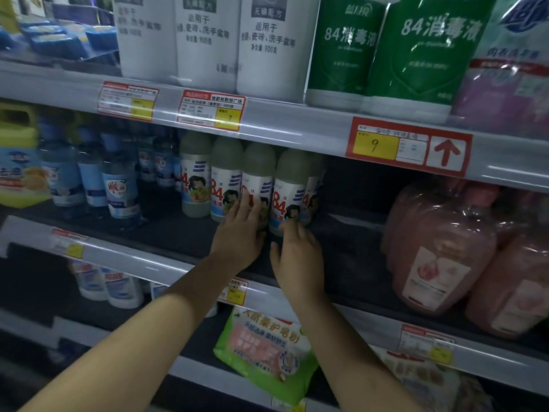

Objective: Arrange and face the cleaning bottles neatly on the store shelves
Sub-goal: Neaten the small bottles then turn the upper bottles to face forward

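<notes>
While both arms reach into the middle shelf, entries as follows.

Middle shelf (pixel 184 233): dark deck, white price rail along its front edge.

84 bottles (pixel 225 179): row of small white bottles with grey-green caps, upright, shoulder to shoulder at mid-shelf; red "84" faces forward on most (the one farthest right sits behind its neighbour and is partly hidden).

Left hand (pixel 240 236): fingers straight and spread, lying flat against the front of the third bottle (pixel 258 179) of the row, low on its label; nothing clasped.

Right hand (pixel 298 257): fingers loosely bent, fingertips at the base of the fourth bottle (pixel 289 188); thumb out to the side, apart from the left hand. Whether the fingers pinch the bottle or only touch it, cannot tell.

Blue-label bottles (pixel 118 188): clear, left of the 84 row, less even, one leaning.

Yellow jug (pixel 17 162): far left, same shelf.

Pink refill jugs (pixel 439 248): right end, wrapped in film, well apart from the 84 row.

Top shelf: tall white bottles (pixel 205 40), beside them green 84 bottles (pixel 416 49).

Price tag (pixel 408 145): red frame, yellow field, "9", red arrow up.

Lower shelf: green pouch (pixel 264 355) below the arms.
</notes>
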A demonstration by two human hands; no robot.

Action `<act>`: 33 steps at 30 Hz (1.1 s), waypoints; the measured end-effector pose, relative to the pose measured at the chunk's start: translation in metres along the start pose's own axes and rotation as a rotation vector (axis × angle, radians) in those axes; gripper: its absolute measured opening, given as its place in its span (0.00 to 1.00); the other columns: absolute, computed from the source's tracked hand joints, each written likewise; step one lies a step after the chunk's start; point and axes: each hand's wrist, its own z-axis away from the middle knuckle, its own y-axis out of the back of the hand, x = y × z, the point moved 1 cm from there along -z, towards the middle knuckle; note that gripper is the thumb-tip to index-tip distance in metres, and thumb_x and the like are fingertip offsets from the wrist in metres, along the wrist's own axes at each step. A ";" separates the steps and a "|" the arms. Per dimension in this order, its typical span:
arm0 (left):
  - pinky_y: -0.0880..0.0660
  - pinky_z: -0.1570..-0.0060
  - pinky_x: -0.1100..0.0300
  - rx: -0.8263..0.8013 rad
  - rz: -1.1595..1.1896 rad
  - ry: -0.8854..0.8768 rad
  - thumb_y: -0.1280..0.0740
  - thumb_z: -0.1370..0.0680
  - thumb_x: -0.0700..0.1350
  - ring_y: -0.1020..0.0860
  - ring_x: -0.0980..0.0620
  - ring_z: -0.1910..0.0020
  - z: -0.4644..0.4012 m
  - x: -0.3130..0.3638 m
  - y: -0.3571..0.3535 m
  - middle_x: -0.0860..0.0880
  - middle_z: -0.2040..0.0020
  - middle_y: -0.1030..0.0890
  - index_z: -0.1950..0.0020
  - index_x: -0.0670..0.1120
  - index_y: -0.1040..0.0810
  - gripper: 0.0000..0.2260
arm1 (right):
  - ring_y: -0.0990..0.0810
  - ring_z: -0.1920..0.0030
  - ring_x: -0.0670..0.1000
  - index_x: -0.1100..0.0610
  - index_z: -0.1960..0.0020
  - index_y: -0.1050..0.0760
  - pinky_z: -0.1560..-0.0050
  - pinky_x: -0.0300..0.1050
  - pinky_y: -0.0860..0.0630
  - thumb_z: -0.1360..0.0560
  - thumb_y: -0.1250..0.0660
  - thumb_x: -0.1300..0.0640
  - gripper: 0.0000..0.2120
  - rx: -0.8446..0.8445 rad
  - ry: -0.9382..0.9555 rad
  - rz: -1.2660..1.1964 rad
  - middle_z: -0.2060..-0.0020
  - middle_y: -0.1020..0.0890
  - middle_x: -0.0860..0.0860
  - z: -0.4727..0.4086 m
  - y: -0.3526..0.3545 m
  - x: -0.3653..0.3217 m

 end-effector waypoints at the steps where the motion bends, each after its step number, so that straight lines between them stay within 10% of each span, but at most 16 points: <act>1: 0.45 0.30 0.47 -0.011 0.000 0.000 0.41 0.22 0.50 0.56 0.45 0.25 -0.001 0.000 -0.001 0.45 0.24 0.61 0.24 0.47 0.59 0.34 | 0.19 0.59 0.57 0.59 0.53 0.26 0.61 0.47 0.22 0.37 0.26 0.62 0.15 0.011 0.001 0.009 0.59 0.19 0.56 -0.001 0.000 0.000; 33: 0.49 0.27 0.51 -0.037 -0.001 -0.041 0.40 0.23 0.48 0.54 0.47 0.24 0.004 0.000 0.002 0.44 0.23 0.57 0.24 0.45 0.56 0.33 | 0.34 0.34 0.56 0.52 0.32 0.36 0.36 0.54 0.35 0.26 0.38 0.56 0.23 -0.327 -0.147 0.032 0.35 0.31 0.53 -0.004 -0.001 0.003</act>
